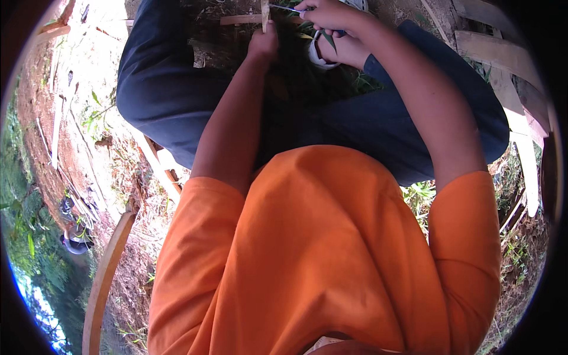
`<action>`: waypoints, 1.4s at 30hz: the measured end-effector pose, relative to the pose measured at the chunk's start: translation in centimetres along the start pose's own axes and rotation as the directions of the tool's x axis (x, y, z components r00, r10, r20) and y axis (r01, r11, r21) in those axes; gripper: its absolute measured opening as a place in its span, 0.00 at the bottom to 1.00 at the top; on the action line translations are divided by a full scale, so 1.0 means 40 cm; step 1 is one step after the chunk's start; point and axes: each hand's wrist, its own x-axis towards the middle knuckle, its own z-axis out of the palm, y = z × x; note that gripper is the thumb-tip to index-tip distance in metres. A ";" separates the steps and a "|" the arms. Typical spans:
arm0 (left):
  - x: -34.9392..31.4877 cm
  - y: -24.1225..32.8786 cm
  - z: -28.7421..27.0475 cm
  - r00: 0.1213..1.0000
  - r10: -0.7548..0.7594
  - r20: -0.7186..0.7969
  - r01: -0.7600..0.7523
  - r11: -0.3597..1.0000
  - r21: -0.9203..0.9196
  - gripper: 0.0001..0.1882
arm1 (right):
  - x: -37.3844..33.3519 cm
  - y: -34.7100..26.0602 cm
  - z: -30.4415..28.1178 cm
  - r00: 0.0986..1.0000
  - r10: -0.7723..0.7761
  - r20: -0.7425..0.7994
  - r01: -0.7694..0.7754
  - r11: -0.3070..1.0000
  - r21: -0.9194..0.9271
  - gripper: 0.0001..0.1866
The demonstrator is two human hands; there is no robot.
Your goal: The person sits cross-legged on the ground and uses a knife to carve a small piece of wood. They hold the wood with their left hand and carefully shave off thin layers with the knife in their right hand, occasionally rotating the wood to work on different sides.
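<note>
Stick upright in the left hand, tool laid across it

The stick (265,16) is at the top of the view, beyond the person's bent legs (168,89). The left hand (264,46) is closed around its near end, thumb uppermost. The right hand (331,16) has its fingers curled around the tool (286,8), whose dark-blue handle (340,33) shows below them.

The stick's long axis runs nearly straight up the picture, away from the person; its far end is cut off by the upper edge, so its full length cannot be told. The tool lies crosswise to it, its thin shaft pointing left and slightly up, the tip at the stick's right side. Whether they touch is too small to tell. Just past the left hand, a slat (239,19) runs crosswise behind the stick.

The stick looks like pale, bare wood: probably light, stiff and dry enough not to slip, though something so narrow could split or snap under a hard sideways push. The near end seems the right place to hold it, with the thumb kept well below the tip. The tool is likely light too, its slim shaft rigid; the handle is the part to grip.
</note>
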 end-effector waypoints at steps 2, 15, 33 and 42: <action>-0.011 0.028 -0.006 1.000 -0.003 -0.007 0.002 1.000 -0.028 0.41 | -0.009 -0.021 -0.017 0.999 0.038 0.021 -0.039 0.997 0.065 0.22; -0.066 0.043 0.005 0.998 -0.034 -0.046 0.031 0.997 -0.064 0.38 | -0.004 -0.128 0.070 0.999 0.011 -0.032 -0.023 0.913 -0.408 0.19; -0.029 0.020 -0.034 0.992 -0.009 0.124 0.041 0.967 -0.252 0.38 | -0.040 -0.050 -0.001 0.981 0.034 -0.191 -0.064 0.986 -0.156 0.20; -0.047 0.022 -0.032 0.997 0.027 0.075 -0.013 0.984 -0.180 0.38 | -0.089 -0.117 0.020 0.999 -0.004 -0.034 -0.004 0.975 -0.224 0.20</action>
